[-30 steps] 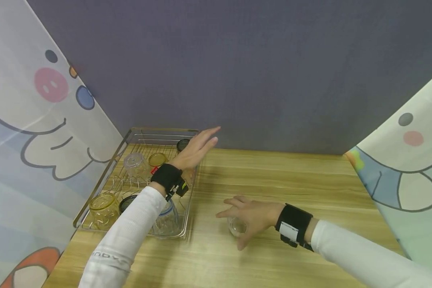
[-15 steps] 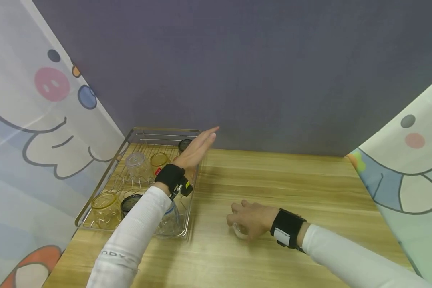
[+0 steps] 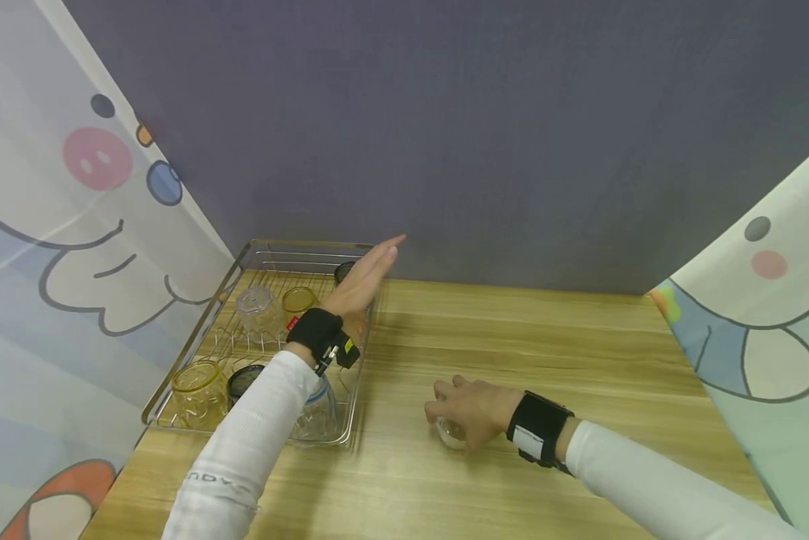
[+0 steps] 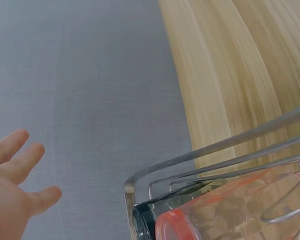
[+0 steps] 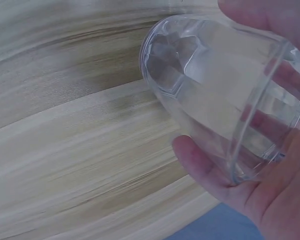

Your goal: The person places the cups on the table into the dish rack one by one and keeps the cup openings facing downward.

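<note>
My right hand (image 3: 468,416) curls round a small clear glass cup (image 3: 452,433) on the wooden table (image 3: 546,352); in the right wrist view the thumb and fingers (image 5: 205,165) wrap the clear cup (image 5: 210,95) near its rim. My left hand (image 3: 367,279) hovers flat with straight fingers above the far right corner of a wire dish rack (image 3: 195,337), holding nothing. The left wrist view shows its fingers (image 4: 15,175) spread before the grey wall, with the rack's corner (image 4: 135,187) below.
The rack holds several cups: a yellow one (image 3: 195,386) at the near left, a clear one (image 3: 256,309), a yellow one (image 3: 298,300), a dark-rimmed one (image 3: 244,379) and a red-rimmed one (image 4: 230,210). Cartoon-printed curtains (image 3: 53,225) flank the table. A grey wall (image 3: 444,135) stands behind.
My right hand has closed its spread fingers round the clear cup and drawn slightly toward me. The left hand has stayed over the rack, turning a little more edge-on.
</note>
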Available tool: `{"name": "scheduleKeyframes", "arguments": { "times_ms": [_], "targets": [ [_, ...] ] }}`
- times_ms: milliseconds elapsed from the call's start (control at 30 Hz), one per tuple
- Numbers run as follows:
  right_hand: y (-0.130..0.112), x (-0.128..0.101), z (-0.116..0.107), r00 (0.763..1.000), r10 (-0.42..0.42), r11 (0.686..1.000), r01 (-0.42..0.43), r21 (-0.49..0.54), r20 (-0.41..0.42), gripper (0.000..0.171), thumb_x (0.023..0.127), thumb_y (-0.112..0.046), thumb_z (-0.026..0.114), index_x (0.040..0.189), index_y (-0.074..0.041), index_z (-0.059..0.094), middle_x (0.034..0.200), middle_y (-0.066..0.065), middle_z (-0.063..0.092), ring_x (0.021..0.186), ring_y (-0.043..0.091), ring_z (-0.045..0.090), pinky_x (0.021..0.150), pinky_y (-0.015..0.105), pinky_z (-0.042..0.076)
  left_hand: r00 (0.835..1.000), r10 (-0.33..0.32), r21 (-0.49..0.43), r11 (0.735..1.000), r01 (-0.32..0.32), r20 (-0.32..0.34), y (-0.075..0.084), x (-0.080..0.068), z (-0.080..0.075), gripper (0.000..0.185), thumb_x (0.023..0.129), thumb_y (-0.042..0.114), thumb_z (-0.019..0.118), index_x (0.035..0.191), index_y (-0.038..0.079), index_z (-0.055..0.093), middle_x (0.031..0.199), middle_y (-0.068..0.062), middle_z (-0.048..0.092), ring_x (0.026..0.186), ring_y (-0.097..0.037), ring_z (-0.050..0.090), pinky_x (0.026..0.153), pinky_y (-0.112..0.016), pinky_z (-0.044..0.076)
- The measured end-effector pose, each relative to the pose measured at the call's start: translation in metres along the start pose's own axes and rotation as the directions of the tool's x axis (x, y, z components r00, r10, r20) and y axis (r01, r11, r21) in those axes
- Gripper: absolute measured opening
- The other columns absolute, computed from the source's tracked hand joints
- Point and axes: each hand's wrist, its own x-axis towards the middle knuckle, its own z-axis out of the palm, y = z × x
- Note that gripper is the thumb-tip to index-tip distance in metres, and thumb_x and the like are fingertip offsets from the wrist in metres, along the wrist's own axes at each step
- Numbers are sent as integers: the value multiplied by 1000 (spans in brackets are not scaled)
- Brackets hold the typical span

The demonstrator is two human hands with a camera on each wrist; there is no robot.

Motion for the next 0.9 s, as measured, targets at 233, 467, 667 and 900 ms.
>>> {"name": "scheduleKeyframes", "arguments": {
  "times_ms": [233, 467, 667, 900],
  "targets": [
    [6, -2, 0, 1000, -11, 996, 11, 90, 1, 60, 67, -30, 91, 115, -33, 56, 114, -9, 47, 98, 11, 46, 74, 22, 49, 1000, 1, -18, 1000, -2, -21, 2, -1, -5, 65, 103, 62, 18, 157, 28, 24, 165, 4, 22, 154, -21, 19, 124, -50, 17],
    [22, -6, -7, 999, -11, 973, 18, 231, -31, 61, 67, -18, 87, 119, -27, 57, 117, -5, 49, 103, 13, 51, 78, 25, 51, 1000, -1, -30, 1000, 1, -20, 10, -1, -9, 65, 103, 61, 19, 158, 26, 22, 165, 4, 20, 154, -21, 16, 125, -51, 16],
    [32, -10, -16, 994, -7, 950, 41, 311, -107, 67, 65, -18, 87, 124, -21, 57, 117, -1, 51, 105, 15, 54, 84, 29, 53, 1000, 28, 5, 1000, -27, -15, 19, 1, -13, 66, 102, 63, 21, 158, 28, 23, 165, 2, 22, 153, -21, 19, 124, -51, 17],
    [44, -15, -36, 975, 13, 904, 84, 419, -224, 64, 65, -14, 83, 123, -19, 56, 119, 3, 53, 111, 23, 56, 92, 48, 53, 994, 104, 76, 992, -102, -18, 33, 2, -19, 73, 99, 69, 20, 158, 26, 25, 163, 1, 26, 152, -20, 23, 123, -48, 21]
  ]
}}
